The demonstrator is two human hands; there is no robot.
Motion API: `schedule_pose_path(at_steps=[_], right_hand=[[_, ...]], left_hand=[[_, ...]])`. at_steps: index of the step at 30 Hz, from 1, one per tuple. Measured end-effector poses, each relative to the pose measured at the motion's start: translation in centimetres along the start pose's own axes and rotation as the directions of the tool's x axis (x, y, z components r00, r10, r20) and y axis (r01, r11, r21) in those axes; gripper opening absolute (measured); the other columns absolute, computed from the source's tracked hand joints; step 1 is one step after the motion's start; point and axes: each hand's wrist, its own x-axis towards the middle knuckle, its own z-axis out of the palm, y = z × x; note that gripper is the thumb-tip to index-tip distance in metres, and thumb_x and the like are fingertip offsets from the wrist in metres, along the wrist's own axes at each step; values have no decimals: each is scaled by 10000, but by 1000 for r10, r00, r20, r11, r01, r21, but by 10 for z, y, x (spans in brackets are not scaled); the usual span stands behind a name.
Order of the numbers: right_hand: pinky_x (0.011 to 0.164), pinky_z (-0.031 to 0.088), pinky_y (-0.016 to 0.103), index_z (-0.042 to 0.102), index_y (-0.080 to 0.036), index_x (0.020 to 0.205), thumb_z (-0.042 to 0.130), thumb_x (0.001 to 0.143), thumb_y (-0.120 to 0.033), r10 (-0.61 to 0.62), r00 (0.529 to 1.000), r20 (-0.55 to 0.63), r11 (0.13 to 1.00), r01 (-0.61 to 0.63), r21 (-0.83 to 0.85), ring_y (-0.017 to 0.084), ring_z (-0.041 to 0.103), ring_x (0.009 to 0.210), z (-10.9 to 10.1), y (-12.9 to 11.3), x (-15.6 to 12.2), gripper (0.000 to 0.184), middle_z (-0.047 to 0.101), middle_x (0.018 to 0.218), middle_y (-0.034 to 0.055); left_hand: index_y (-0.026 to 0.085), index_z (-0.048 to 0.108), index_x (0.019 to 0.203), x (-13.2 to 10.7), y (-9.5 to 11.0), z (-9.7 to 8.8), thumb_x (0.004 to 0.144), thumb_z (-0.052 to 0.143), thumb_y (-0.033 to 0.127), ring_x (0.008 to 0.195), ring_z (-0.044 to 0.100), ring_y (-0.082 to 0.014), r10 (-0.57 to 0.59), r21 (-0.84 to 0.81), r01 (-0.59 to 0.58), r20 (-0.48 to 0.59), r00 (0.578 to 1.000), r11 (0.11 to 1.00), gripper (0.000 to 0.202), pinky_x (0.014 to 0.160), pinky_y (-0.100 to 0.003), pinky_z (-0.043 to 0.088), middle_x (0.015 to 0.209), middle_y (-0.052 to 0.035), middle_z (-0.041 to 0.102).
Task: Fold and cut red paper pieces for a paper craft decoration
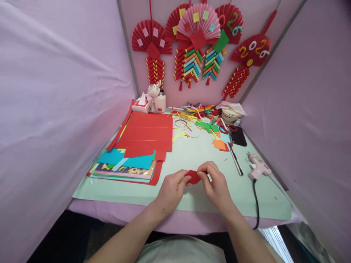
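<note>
A small piece of red paper (193, 176) is held between both hands just above the pale green mat (192, 153) near the front edge of the table. My left hand (172, 190) pinches its left end with curled fingers. My right hand (215, 184) pinches the right end, fingers bent over the top. A stack of coloured paper sheets (128, 166) lies left of my hands, with large red sheets (149, 133) on top further back.
A glue gun (257, 167) with a black cord lies at the right, beside a ruler (236, 159), a black phone (238, 136) and paper scraps (216, 137). A bowl (229, 114), a tissue box (141, 105) and a bottle (160, 101) stand at the back. Paper fans (199, 25) hang on the wall.
</note>
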Motion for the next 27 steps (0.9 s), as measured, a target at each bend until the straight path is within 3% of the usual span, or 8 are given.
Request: schedule_pose_path(at_steps=[6, 12, 16, 19, 22, 24, 26, 27], right_hand=[[779, 391, 321, 565, -224, 870, 500, 915, -215, 12, 1000, 25, 1000, -12, -17, 170, 521, 862, -2, 4, 3, 80, 600, 864, 17], [720, 380, 315, 522, -212, 752, 476, 915, -206, -11, 999, -30, 1000, 10, -24, 167, 495, 773, -5, 3, 4, 169, 560, 751, 10], [752, 396, 305, 589, -219, 862, 524, 894, -268, 148, 988, 48, 983, -152, 104, 167, 531, 815, -6, 4, 9, 88, 619, 869, 18], [737, 405, 296, 607, -212, 844, 550, 876, -311, 238, 967, 97, 950, -252, 182, 161, 545, 763, -7, 7, 13, 118, 630, 814, 8], [706, 403, 289, 584, -207, 776, 527, 887, -305, 215, 976, 46, 962, -219, 160, 157, 534, 729, -8, 8, 15, 159, 606, 752, 4], [704, 398, 289, 574, -209, 775, 517, 894, -284, 158, 987, 19, 983, -159, 96, 157, 529, 743, -8, 6, 15, 151, 597, 762, 7], [717, 398, 294, 568, -211, 776, 504, 903, -265, 91, 995, 37, 995, -93, 43, 160, 530, 766, -8, 2, 14, 152, 591, 771, 12], [724, 398, 297, 566, -211, 778, 499, 907, -259, 64, 997, 51, 998, -66, 26, 162, 529, 775, -8, 1, 14, 153, 589, 774, 15]], left_hand=[[187, 617, 847, 0, -3, -2, 934, 426, 295, 732, 686, -134, -34, -61, 30, -60, 998, 998, 235, 627, -192, 455, 769, 6, 674], [181, 617, 829, 1, -6, -2, 926, 449, 324, 735, 692, -153, -57, -110, 48, -84, 995, 993, 240, 613, -201, 470, 753, 0, 675], [174, 640, 911, 2, -8, 3, 909, 478, 372, 749, 690, -166, -136, -266, 103, -108, 985, 958, 256, 664, -241, 523, 863, -24, 695], [166, 639, 967, 3, -9, 6, 895, 496, 397, 812, 680, -178, -184, -416, 139, -71, 980, 899, 281, 716, -281, 546, 956, -46, 688], [174, 603, 1057, 8, -8, 1, 852, 568, 393, 917, 652, -191, -197, -472, 176, 6, 980, 864, 302, 756, -297, 538, 1029, -64, 675], [192, 573, 1125, 13, -5, -6, 783, 663, 352, 1007, 618, -193, -191, -426, 171, -5, 982, 888, 388, 828, -298, 506, 1085, -67, 661], [199, 600, 1093, 19, -2, -12, 713, 730, 305, 1039, 594, -193, -172, -331, 146, -51, 984, 932, 416, 863, -289, 470, 1083, -61, 661], [193, 635, 1013, 22, 0, -14, 704, 733, 293, 996, 602, -189, -157, -287, 134, -59, 986, 949, 339, 838, -281, 466, 1025, -54, 672]])
